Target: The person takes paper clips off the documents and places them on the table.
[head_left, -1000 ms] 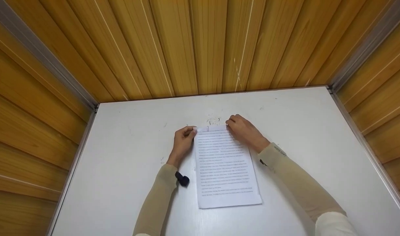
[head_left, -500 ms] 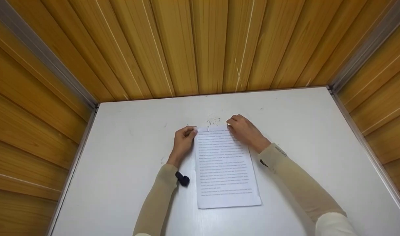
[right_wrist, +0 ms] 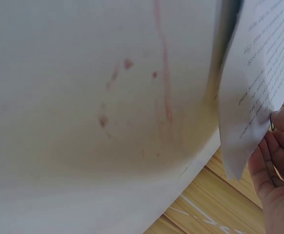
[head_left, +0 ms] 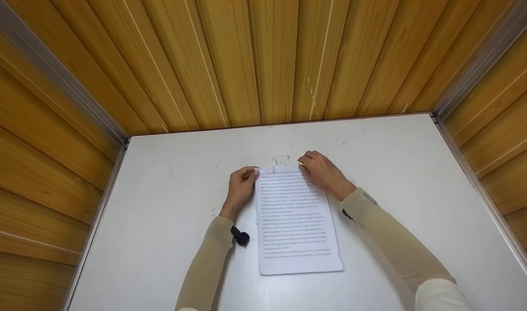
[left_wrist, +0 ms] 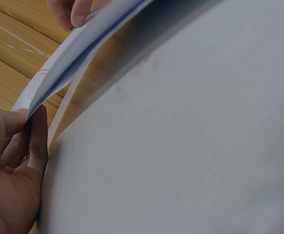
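A thin stack of printed paper sheets [head_left: 295,220] lies lengthwise before me, its top edge raised between my hands. With thumb and fingers, my left hand [head_left: 242,183] pinches the upper left corner. My right hand [head_left: 323,171] is at the upper right corner, where a dark paper clip [right_wrist: 272,122] shows under the thumb at the sheets' edge; the fingers cover most of this clip. Another paper clip [head_left: 273,169], reddish in the left wrist view, sits on the top edge between the hands. In the left wrist view the sheets part slightly below the fingertips.
The white table [head_left: 168,242] carries smudges [head_left: 282,160] just beyond the sheets. Yellow wood-look panels [head_left: 272,60] enclose it at the back and on both sides. A black wrist camera [head_left: 241,237] is strapped to the left sleeve.
Both hands stay at the top corners. The lower end of the sheets has shifted very slightly left, and a bit of the clip now shows at the right fingertips.
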The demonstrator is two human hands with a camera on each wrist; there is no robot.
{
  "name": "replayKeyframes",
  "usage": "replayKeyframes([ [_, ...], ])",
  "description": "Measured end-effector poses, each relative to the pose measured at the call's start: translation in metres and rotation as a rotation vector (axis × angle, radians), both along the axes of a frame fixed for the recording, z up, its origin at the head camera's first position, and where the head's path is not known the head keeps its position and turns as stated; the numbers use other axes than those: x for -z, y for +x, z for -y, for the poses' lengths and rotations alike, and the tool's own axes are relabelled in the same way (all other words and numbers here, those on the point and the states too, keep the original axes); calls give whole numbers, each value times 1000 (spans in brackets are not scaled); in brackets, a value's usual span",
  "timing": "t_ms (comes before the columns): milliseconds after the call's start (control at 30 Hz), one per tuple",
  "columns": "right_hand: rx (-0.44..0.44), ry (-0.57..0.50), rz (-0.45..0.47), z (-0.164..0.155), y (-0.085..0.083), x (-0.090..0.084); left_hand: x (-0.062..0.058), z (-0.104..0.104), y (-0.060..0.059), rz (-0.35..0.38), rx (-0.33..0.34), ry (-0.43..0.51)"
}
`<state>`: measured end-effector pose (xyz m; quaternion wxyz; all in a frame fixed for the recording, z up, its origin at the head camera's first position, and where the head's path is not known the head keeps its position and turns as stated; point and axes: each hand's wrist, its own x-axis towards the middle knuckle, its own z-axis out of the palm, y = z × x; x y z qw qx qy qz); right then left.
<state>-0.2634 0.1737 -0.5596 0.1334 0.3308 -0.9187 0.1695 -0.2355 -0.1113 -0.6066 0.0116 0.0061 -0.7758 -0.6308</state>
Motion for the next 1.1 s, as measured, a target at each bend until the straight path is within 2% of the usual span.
replayKeyframes([
  [267,3,-36,53,-1,1,0,0,0,1,-7,3,12],
  [600,17,-30,81,-3,0,-3,-1,-1,0,-14,-4,-7],
  [700,38,-92,173,-5,0,-7,-1,-1,-1,-16,-2,-13],
  [867,96,-292,382,-7,-5,-10,-2,0,-2,-22,-5,-19],
  [967,116,-393,450,-10,-9,-7,-2,0,-1,-18,-11,-21],
  [1100,140,-469,512,-13,-12,-2,0,-1,1,-6,-13,-25],
])
